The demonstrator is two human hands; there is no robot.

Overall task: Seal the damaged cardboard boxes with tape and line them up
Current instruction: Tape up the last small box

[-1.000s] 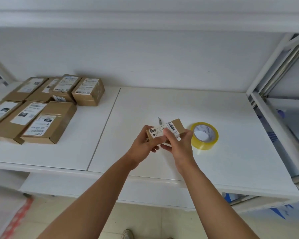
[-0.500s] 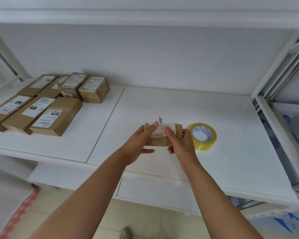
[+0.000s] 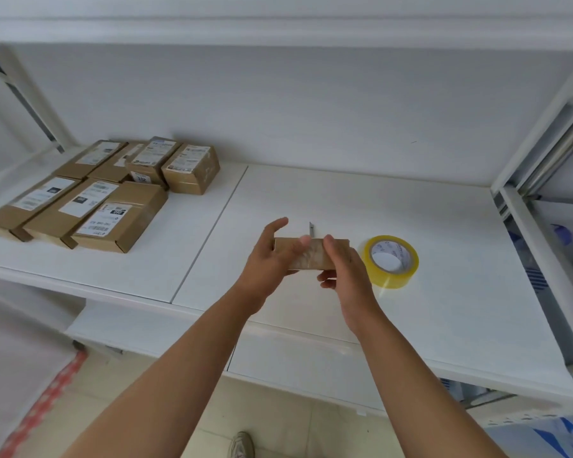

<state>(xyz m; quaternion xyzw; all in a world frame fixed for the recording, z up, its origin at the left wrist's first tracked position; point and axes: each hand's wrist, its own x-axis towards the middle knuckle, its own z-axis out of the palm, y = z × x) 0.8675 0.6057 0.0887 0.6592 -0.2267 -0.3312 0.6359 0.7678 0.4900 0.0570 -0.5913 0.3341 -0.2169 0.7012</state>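
A person stands at a white shelf [image 3: 311, 200] with both bare arms stretched out over it. Between the hands is a small cardboard box [image 3: 311, 256], held up just above the shelf surface, with a plain brown side turned to the camera and glossy tape across its middle. The right hand [image 3: 344, 269] is clamped on the box's right end, thumb on the top edge and fingers curled underneath. The left hand [image 3: 272, 259] covers the box's left end with its thumb lying on the front face; its index finger sticks up and away, so whether it truly grips the box I cannot tell.

Just to the right of the box, a roll of yellow tape [image 3: 391, 262] lies flat on the shelf, close to the right hand but apart from it. Just beyond the box, a thin grey blade tip [image 3: 311, 228] pokes up into view; the rest of it is hidden.

Far off to the left, a cluster of labelled cardboard boxes [image 3: 106, 196] sits packed side by side in two rows on the same shelf.
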